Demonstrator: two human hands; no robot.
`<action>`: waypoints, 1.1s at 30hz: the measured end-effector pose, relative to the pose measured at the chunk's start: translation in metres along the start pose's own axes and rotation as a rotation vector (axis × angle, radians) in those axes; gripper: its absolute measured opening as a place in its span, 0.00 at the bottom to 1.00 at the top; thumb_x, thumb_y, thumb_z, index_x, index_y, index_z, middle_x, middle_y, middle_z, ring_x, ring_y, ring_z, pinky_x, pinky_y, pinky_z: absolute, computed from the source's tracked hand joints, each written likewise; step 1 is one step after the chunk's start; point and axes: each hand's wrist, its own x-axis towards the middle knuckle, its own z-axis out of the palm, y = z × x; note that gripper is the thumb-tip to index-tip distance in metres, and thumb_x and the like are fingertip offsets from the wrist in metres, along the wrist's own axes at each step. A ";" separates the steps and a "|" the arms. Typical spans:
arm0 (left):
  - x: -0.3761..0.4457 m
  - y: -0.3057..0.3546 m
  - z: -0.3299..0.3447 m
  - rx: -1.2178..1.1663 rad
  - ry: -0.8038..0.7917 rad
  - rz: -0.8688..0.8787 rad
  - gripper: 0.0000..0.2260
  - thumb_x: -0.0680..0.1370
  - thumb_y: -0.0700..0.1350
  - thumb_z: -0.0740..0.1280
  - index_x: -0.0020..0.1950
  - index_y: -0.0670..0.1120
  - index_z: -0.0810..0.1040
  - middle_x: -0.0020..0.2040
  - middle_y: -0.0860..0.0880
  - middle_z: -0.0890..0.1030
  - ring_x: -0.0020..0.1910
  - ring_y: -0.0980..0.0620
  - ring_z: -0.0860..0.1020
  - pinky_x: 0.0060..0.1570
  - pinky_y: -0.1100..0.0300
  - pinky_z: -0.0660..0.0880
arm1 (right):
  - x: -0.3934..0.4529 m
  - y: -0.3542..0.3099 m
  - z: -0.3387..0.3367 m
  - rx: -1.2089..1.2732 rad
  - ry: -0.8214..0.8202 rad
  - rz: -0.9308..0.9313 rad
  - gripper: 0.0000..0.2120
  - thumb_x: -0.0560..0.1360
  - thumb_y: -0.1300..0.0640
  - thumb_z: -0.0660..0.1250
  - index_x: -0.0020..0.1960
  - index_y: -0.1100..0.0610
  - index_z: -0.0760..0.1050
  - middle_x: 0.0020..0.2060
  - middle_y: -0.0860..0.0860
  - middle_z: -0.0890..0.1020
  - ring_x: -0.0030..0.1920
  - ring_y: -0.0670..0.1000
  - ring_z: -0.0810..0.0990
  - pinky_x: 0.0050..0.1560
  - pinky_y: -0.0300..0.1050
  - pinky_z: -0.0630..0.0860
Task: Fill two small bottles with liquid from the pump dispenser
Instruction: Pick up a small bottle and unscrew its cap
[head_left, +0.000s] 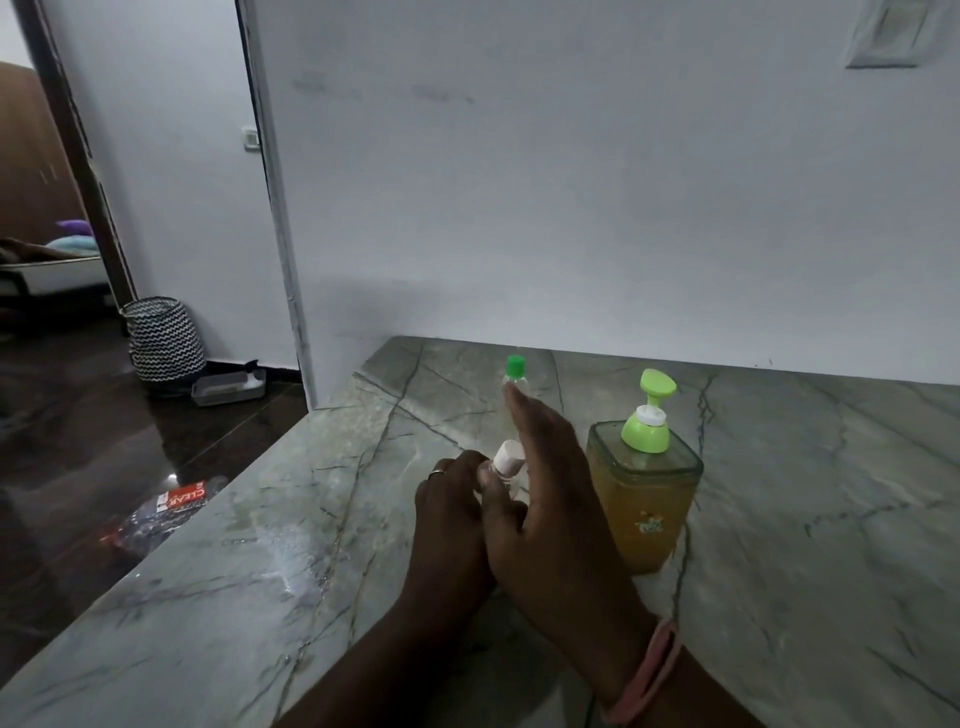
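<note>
Here, head view only: a grey veined stone counter (779, 519) set against a white wall (571, 182). Left hand (457, 512) sits at counter centre, fingers curled closed around a small clear bottle with a white cap (508, 457); the bottle tilts left, cap poking up between the two hands, body mostly hidden. A ring (436, 472) shows on one left finger. Right hand (545, 499) lies just beside and partly over the left, palm turned leftward, fingers straight and held together, not closed on anything; its thumb side appears to press against the bottle's side, though actual contact is hard to make out. A pink band (647, 670) circles the right wrist. Behind the right fingertips stands a second small bottle with a green cap (515, 373), upright, capped, its lower body hidden by the hand; whether the fingertips touch it I cannot tell. Just right of the right hand stands the pump dispenser (644, 493), a square clear container holding amber liquid, green pump head on top. Off the counter's left edge: dark glossy floor (78, 441), a zigzag-patterned basket (163, 340), a crumpled plastic bottle with a red label (166, 512).
</note>
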 end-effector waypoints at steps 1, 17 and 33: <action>-0.001 0.000 0.001 -0.003 0.002 -0.015 0.08 0.77 0.40 0.70 0.39 0.47 0.75 0.35 0.51 0.77 0.38 0.49 0.76 0.40 0.49 0.73 | 0.001 0.002 0.000 -0.021 0.045 0.029 0.29 0.76 0.53 0.66 0.73 0.45 0.59 0.65 0.44 0.66 0.63 0.41 0.68 0.58 0.39 0.74; -0.004 -0.002 0.002 -0.006 -0.030 -0.095 0.11 0.74 0.41 0.72 0.55 0.52 0.79 0.47 0.55 0.83 0.48 0.56 0.82 0.49 0.48 0.80 | 0.007 0.009 -0.005 0.088 0.004 -0.032 0.20 0.72 0.72 0.64 0.57 0.52 0.77 0.52 0.44 0.77 0.55 0.39 0.75 0.55 0.27 0.69; 0.002 -0.008 0.003 0.130 0.024 -0.240 0.16 0.72 0.39 0.75 0.53 0.49 0.72 0.50 0.49 0.77 0.52 0.46 0.75 0.48 0.51 0.72 | 0.009 0.005 -0.007 0.054 0.014 -0.100 0.21 0.72 0.73 0.62 0.58 0.52 0.75 0.54 0.46 0.75 0.57 0.43 0.74 0.56 0.33 0.70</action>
